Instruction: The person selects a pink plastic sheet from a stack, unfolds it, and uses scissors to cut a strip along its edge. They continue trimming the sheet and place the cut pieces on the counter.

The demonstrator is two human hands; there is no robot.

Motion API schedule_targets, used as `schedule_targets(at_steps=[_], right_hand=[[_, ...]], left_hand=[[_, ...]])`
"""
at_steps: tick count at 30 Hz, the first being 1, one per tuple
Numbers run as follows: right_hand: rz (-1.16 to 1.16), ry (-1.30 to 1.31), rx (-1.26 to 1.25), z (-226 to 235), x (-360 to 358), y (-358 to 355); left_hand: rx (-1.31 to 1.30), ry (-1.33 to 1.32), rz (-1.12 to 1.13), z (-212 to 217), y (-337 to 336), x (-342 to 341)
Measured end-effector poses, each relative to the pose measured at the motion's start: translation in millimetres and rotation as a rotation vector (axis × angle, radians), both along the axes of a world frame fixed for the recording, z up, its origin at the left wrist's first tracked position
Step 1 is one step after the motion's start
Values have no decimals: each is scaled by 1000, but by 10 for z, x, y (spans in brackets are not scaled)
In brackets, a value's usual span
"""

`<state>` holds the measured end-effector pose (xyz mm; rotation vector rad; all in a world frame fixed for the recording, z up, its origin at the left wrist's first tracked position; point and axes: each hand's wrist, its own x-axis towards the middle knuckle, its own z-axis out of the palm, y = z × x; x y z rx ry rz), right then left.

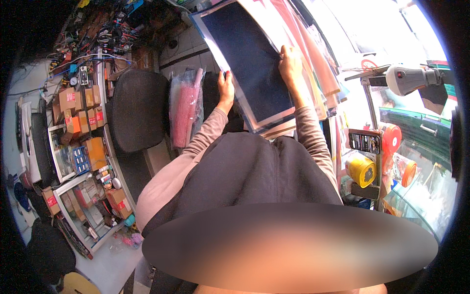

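Observation:
A large dark navy sheet [247,59] with a pale, see-through border stands tilted in front of me. My left hand [225,91] is closed on its left edge, with the thumb and fingertips at the border. Farther up, my right hand [291,67] pinches the sheet's right edge between thumb and fingers. Behind it and to the right lean several pink and peach sheets [318,68], their edges overlapping. How many layers each hand has hold of is hidden.
Left of the sheet, a pink roll [185,110] in clear plastic leans by a black mesh chair [138,110]. Shelves with small cardboard boxes [98,152] line the left. At right are a phone [364,141], a yellow tub [361,170], a white lamp [409,79] and a glass case [416,196].

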<state>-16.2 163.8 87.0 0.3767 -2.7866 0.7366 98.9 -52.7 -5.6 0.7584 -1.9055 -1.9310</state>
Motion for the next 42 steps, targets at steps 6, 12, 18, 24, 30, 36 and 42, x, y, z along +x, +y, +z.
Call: schedule_targets(at_steps=[6, 12, 18, 24, 30, 36, 42], right_hand=[[4, -23, -33, -10, 170, -45], [-210, 143, 109, 46, -214, 485], [-339, -136, 139, -19, -396, 980], [-295, -93, -42, -190, -572, 1354], [-139, -341, -679, 348, -644, 1231], [198, -461, -811, 530, -341, 67], [369, -470, -467, 127, 125, -920]], left_hand=[[-176, 92, -43, 18, 68, -27], [-1003, -101, -246, 453, 223, -174], [-579, -1, -289, 782, 627, -307], [546, 36, -374, 614, 642, -435], [242, 219, -328, 691, 555, -363], [-242, 180, -123, 633, -931, -367], [-412, -144, -312, 50, -2920, 634]])
